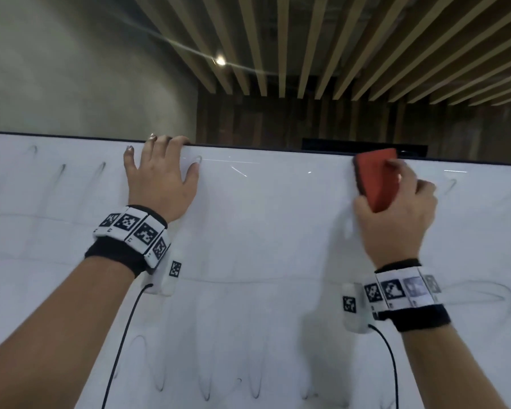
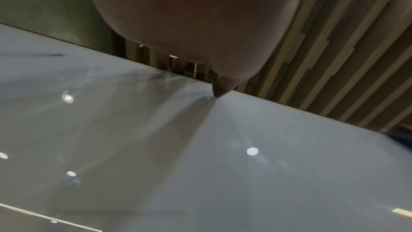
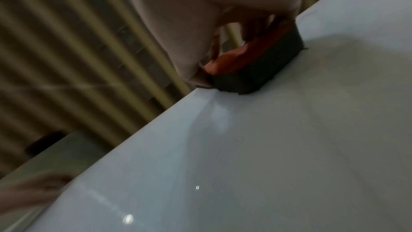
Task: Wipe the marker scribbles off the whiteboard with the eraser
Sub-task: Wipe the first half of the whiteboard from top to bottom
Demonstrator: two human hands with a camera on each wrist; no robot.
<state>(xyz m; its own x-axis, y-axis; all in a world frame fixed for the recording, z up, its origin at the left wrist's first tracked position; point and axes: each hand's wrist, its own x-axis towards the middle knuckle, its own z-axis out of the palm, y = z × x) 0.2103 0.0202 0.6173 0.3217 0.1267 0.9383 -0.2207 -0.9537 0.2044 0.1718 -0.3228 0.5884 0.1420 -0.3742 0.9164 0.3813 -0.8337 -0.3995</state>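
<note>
The whiteboard point(image 1: 263, 237) fills the lower part of the head view, with its dark top edge running across the middle. Faint grey marker loops point(image 1: 481, 293) remain at the right, along the bottom point(image 1: 160, 376) and at the upper left point(image 1: 62, 172). My right hand point(image 1: 396, 208) grips a red eraser point(image 1: 376, 175) with a dark felt face. It presses the eraser flat on the board just under the top edge. The right wrist view shows the felt of the eraser point(image 3: 252, 66) against the board point(image 3: 267, 147). My left hand point(image 1: 160, 172) holds the top edge, fingers hooked over it and thumb on the surface.
Behind the board rise a plain wall point(image 1: 86, 69) and a ceiling of wooden slats point(image 1: 337, 39) with spot lights. Black cables point(image 1: 124, 335) hang from both wrist cameras in front of the board. The stretch of board between my hands looks wiped.
</note>
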